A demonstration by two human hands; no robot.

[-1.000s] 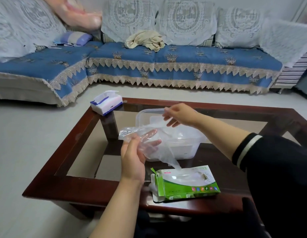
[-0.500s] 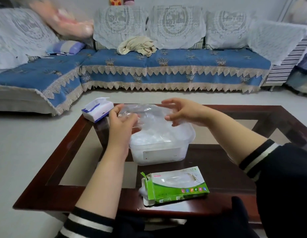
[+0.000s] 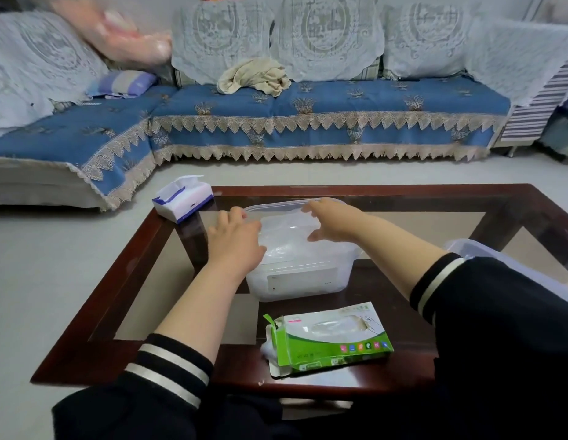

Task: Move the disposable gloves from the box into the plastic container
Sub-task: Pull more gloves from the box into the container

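Both hands, left point(image 3: 236, 241) and right point(image 3: 332, 222), fingers loosely spread, press a clear glove point(image 3: 284, 231) into the container point(image 3: 301, 281) already holding gloves; box point(image 3: 332, 339) nearer, more seemingly left inside.

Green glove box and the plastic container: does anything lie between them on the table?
No. In the head view only bare dark tabletop separates the green glove box from the plastic container.

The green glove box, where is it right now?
Head view: the glove box lies at the table's near edge, just in front of the plastic container.
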